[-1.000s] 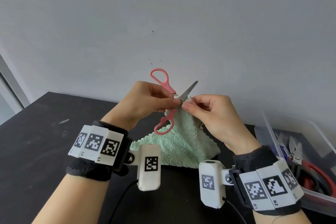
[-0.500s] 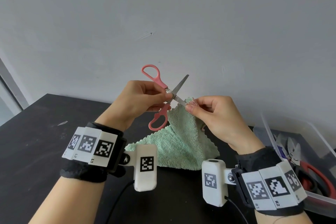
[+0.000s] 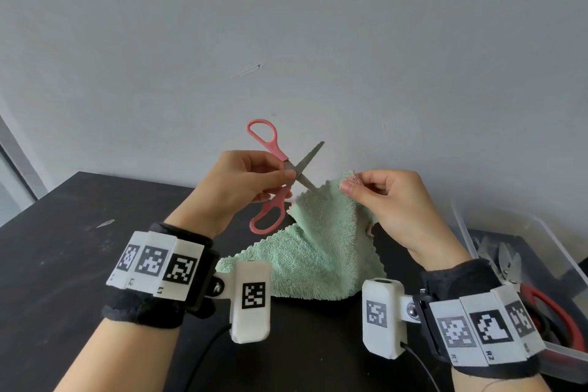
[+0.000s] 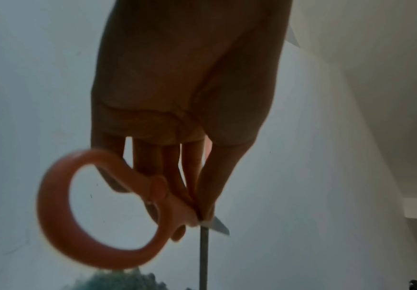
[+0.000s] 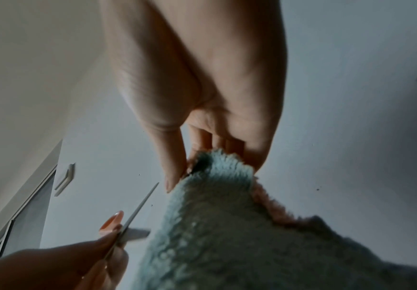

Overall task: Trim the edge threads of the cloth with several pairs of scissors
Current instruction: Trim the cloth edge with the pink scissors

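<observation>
A mint-green terry cloth (image 3: pixel 313 251) is lifted by one corner off the black table (image 3: pixel 63 264). My right hand (image 3: pixel 348 184) pinches that raised corner between thumb and fingers; the right wrist view shows the cloth (image 5: pixel 227 225) hanging from the fingertips. My left hand (image 3: pixel 283 177) pinches the pink-handled scissors (image 3: pixel 273 149) at the pivot, no finger through either loop. The blades stand spread apart, one pointing up right, the other towards the cloth's edge. In the left wrist view one pink loop (image 4: pixel 90 212) hangs in front of the fingers.
A clear plastic bin (image 3: pixel 569 356) at the right edge of the table holds more scissors, among them a red-handled pair (image 3: pixel 556 312) and metal blades (image 3: pixel 509 267). A grey wall rises close behind the table.
Both hands have drawn apart: the scissors moved left and up away from the pinched corner, and the blades now stand clear of my right fingers.
</observation>
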The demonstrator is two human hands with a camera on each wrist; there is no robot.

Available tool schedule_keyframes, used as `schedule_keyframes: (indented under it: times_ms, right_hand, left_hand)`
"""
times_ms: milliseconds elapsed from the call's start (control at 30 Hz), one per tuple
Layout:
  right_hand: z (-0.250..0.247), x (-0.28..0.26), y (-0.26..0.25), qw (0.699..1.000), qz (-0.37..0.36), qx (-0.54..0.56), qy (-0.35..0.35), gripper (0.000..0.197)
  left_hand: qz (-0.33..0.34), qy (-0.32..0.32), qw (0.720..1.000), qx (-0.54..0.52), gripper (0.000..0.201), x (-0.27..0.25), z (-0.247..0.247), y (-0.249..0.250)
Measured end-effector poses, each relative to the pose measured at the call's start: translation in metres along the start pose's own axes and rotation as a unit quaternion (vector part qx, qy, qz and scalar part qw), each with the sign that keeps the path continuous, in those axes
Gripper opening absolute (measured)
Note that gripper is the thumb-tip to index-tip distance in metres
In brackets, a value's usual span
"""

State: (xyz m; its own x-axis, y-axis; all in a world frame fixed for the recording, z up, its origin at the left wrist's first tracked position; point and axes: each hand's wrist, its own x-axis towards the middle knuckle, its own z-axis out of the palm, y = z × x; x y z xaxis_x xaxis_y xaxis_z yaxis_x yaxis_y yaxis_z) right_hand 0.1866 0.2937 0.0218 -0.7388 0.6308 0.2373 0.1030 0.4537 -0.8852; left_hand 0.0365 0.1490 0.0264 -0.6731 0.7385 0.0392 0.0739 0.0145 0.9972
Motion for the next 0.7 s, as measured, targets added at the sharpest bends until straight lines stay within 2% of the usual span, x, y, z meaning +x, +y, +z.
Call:
schedule_keyframes:
  times_ms: [267, 367, 500, 700]
  right_hand:
    - [-0.002, 0.002, 0.005, 1.0, -0.019, 0.019, 0.014, 0.008]
    - [0.0, 0.002, 0.004, 0.999, -0.031, 0.02, -0.026, 0.01]
    - [0.006, -0.001, 0.0, 0.991, -0.065, 0.004, -0.116, 0.009]
    - [0.012, -0.003, -0.003, 0.984, -0.06, -0.019, -0.165, 0.01]
  left_hand:
    - [-0.029, -0.072, 0.986, 0.148, 0.002, -0.009, -0.008, 0.008]
    - [-0.028, -0.101, 0.976, 0.192, 0.004, -0.012, -0.008, 0.01]
    - [-0.027, -0.117, 0.971, 0.207, 0.006, -0.012, -0.004, 0.01]
    - [-0.017, -0.109, 0.975, 0.195, 0.007, -0.012, -0.004, 0.01]
